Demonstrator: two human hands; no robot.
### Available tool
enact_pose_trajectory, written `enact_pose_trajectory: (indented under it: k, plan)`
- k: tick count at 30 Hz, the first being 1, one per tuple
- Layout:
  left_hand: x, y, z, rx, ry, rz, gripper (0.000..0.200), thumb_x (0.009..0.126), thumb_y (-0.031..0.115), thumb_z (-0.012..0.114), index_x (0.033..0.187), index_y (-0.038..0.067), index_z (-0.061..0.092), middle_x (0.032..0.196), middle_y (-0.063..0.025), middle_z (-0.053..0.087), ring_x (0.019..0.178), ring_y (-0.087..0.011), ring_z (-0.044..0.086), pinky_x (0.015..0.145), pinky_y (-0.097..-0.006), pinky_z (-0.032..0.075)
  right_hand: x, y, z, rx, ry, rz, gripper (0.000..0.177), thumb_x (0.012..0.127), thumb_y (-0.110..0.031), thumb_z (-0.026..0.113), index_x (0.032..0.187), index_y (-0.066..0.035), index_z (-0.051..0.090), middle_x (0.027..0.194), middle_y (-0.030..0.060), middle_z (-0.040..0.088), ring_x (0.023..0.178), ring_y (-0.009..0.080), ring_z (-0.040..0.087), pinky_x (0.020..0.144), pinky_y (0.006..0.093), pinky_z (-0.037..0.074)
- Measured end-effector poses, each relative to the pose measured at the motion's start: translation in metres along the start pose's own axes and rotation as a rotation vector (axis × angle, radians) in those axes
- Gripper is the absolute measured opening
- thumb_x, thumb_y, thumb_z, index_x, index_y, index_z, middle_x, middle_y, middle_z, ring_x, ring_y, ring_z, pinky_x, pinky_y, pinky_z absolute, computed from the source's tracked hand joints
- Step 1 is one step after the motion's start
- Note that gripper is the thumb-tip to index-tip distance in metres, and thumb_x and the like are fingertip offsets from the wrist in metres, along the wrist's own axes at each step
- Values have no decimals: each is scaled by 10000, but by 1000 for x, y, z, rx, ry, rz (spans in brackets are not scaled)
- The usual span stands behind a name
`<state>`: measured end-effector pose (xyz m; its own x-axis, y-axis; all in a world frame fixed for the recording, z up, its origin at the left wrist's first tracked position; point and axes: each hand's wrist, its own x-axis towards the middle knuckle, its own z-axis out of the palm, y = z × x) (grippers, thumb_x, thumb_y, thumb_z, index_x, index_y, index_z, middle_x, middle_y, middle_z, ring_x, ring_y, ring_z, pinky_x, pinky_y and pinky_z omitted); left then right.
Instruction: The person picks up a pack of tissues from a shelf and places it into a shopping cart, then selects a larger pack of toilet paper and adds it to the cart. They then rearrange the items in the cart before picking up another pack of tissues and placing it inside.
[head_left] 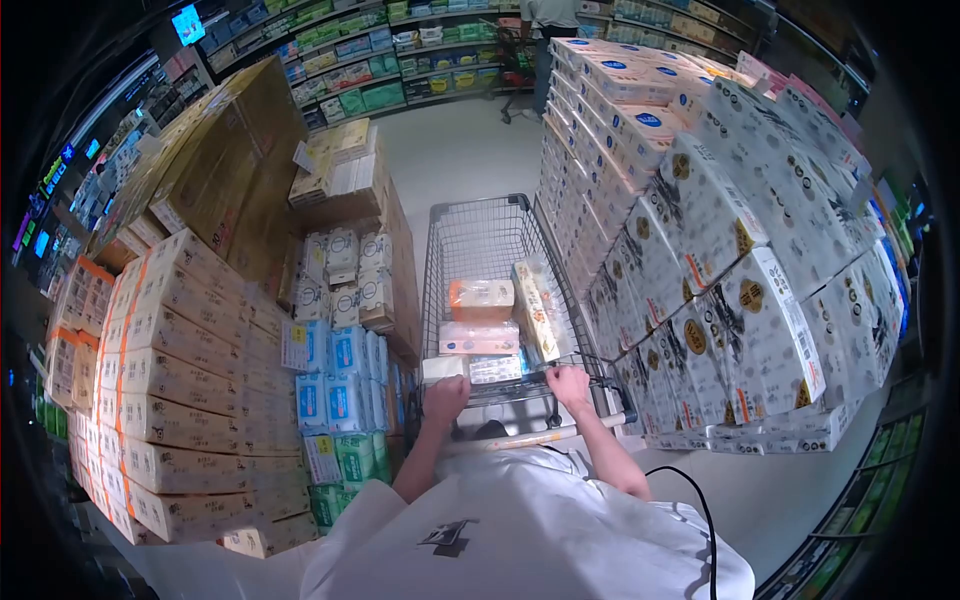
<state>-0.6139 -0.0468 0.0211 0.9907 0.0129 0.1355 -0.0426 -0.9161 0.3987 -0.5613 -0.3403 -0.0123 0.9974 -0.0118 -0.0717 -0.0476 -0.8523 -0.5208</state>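
A wire shopping cart (437, 240) stands right in front of me, its pale handle bar (522, 438) close to my body. My left hand (447, 398) is closed at the left of the cart's rear edge, just past the handle. My right hand (569, 387) is likewise closed at the right of that edge; the exact bar under the fingers is hidden. Inside the basket lie an orange-and-cream tissue pack (481, 298), a pink tissue pack (479, 337), a long yellow-white pack (538, 310), a white-and-blue pack (497, 369) and a plain white pack (444, 368).
Tall stacks of white tissue packs (690, 310) and pink ones (600, 150) line the right side. Cream packs (185, 390), cartons (235, 150) and blue packs (345, 350) rise on the left. Ahead runs an aisle floor (450, 140), with a person (548, 15) near full shelves (400, 60).
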Motion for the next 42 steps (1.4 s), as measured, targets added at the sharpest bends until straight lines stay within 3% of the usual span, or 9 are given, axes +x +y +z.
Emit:
enact_pose_trajectory:
  k: [8, 14, 29, 38, 42]
  plan:
    - [71, -15, -1, 12, -157, -99, 322, 939, 318, 508, 800, 74, 666, 770, -153, 672, 799, -342, 669, 747, -482, 523, 73, -15, 12, -6, -15, 12, 395, 853, -397, 541, 743, -83, 754, 730, 210, 679, 735, 384, 673, 706, 477, 530]
    - [122, -25, 11, 61, -97, -52, 303, 935, 316, 522, 825, 85, 685, 748, -157, 670, 734, -348, 668, 687, -467, 533, 129, -20, 14, 11, 15, 6, 399, 830, -376, 542, 681, -51, 720, 700, 213, 669, 718, 394, 667, 705, 480, 529]
    - [243, -41, 20, 71, -117, -124, 277, 906, 305, 544, 796, 89, 678, 696, -173, 662, 678, -377, 667, 662, -484, 540, 259, -39, 10, -54, -17, -58, 306, 813, -351, 550, 744, -132, 753, 708, 179, 677, 707, 368, 674, 683, 483, 530]
    - [334, -49, 28, 12, -182, -218, 286, 903, 339, 526, 877, 97, 677, 762, -178, 678, 761, -384, 673, 730, -499, 531, 358, -50, 9, -17, 39, -155, 299, 834, -345, 593, 741, -123, 770, 674, 172, 671, 659, 368, 665, 650, 472, 530]
    - [374, -47, 25, 0, -195, -242, 287, 909, 333, 517, 894, 99, 683, 786, -187, 678, 773, -398, 668, 736, -508, 523, 405, -43, 20, -31, -36, -137, 352, 852, -370, 565, 728, -109, 765, 660, 182, 665, 648, 372, 662, 659, 473, 528]
